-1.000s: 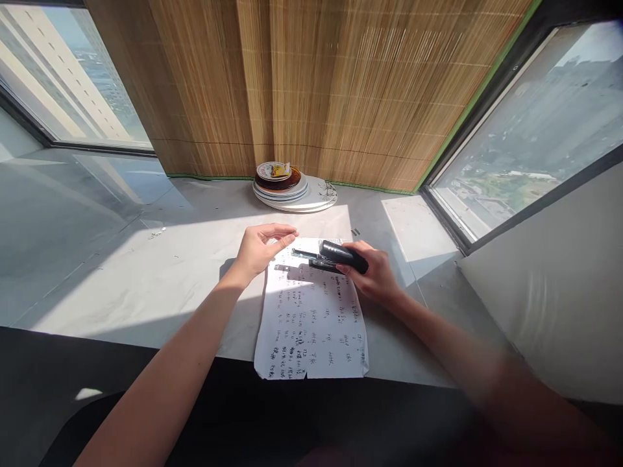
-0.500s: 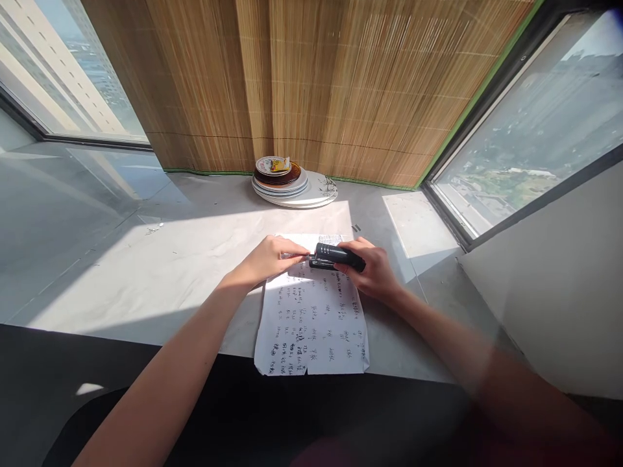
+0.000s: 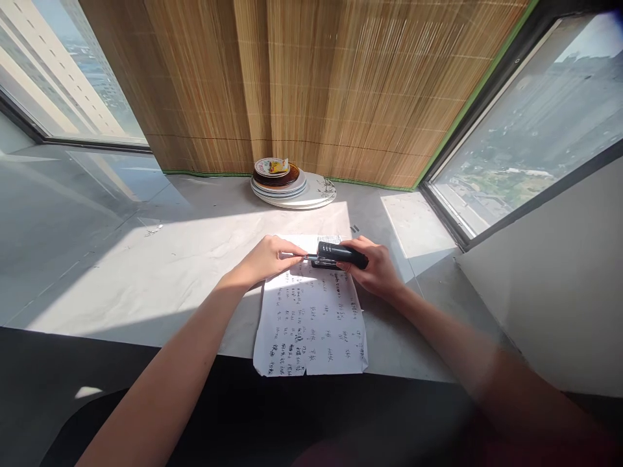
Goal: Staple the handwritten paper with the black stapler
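Observation:
A white sheet of paper (image 3: 311, 318) covered in handwriting lies on the grey sill, its near edge hanging over the front. My right hand (image 3: 374, 269) is wrapped around a black stapler (image 3: 338, 254) held just above the sheet's top. My left hand (image 3: 265, 259) pinches at the stapler's metal front end, fingers closed together; what it grips there is too small to make out.
A stack of plates (image 3: 287, 185) with a small yellow item on top stands at the back against a bamboo blind (image 3: 316, 84). Windows flank both sides. A few loose staples (image 3: 355, 228) lie beside the sheet. The dark front edge (image 3: 243, 402) is below.
My left hand came down from above the sheet to the stapler's front end and pinched there. The stapler's extended metal part has gone in. Little moved in the last half second.

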### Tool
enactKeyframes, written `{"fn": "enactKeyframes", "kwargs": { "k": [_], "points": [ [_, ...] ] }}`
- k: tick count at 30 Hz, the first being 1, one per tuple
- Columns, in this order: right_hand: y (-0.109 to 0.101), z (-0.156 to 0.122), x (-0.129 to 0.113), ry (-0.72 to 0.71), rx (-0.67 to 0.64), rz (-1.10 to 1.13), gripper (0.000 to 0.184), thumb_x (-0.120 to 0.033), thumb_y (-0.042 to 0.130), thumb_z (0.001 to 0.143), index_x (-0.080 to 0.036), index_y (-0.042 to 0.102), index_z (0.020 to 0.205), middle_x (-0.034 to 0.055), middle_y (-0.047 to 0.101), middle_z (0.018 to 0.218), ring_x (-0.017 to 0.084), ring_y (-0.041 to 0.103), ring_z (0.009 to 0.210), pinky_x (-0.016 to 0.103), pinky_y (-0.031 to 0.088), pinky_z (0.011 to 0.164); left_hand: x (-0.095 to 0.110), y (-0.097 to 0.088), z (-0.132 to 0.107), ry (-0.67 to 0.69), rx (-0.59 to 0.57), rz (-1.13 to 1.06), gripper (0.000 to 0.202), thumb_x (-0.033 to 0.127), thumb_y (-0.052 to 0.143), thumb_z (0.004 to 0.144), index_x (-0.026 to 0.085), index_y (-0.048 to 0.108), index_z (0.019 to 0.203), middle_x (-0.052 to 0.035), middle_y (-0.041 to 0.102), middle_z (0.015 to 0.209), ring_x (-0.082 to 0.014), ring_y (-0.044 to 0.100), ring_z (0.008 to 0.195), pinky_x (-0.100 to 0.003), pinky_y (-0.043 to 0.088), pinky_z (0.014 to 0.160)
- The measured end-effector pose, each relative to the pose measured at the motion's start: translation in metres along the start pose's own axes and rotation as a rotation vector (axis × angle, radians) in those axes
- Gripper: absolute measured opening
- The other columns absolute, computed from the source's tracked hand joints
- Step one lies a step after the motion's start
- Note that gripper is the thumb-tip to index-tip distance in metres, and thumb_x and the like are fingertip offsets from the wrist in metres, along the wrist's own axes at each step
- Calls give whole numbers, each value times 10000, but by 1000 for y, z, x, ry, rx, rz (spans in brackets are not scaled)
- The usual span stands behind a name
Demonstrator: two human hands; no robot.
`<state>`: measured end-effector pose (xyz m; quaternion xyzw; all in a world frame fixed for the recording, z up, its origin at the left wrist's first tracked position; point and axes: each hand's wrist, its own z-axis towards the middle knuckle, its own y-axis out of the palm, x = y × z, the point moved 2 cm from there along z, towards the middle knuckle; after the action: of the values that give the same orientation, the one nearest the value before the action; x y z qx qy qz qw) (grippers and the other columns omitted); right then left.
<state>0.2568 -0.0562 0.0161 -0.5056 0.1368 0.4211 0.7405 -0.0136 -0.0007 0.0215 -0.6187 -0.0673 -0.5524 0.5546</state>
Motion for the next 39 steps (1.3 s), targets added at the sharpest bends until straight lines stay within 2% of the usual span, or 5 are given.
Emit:
{"fn": "enactKeyframes", "kwargs": {
  "k": [9,25,30,33,39],
  "points": [
    [-15,-1,8,30,7,92,266,-353,785,881,-251,809,1126,52,727,955,219,654,814,397,516,708,5,-8,-6,15,114,-126,219,238,764,861,232,859,1058,-78,825,1052,-246,749,1017,-418,669,856],
    [3,-8,-20,-178,-118,213,239,-369,829,887,-296,774,1108,25,779,955,222,671,871,411,539,783,14,15,3,166,-92,4,156,262,692,919,279,750,1063,-10,757,1054,-205,679,1033,-419,513,1053],
    [-15,0,-3,76,96,56,279,-389,811,867,-253,789,1110,54,771,986,228,698,844,390,547,717,9,14,5,57,63,229,341,358,612,1015,261,685,1334,-68,693,1396,-260,585,1346,-452,429,1187],
    [-31,5,11,196,220,-109,270,-376,787,858,-223,794,1080,75,786,996,251,716,869,403,557,749,5,17,3,23,-114,393,410,405,518,1072,288,642,1445,-58,524,1639,-320,423,1526,-543,297,1276],
    [-48,7,38,318,158,-272,240,-360,787,803,-230,783,1005,82,792,931,288,719,857,426,560,744,8,14,-2,23,-148,424,304,460,580,1022,276,741,1203,-74,666,1403,-332,563,1318,-527,440,1140]
  ]
}}
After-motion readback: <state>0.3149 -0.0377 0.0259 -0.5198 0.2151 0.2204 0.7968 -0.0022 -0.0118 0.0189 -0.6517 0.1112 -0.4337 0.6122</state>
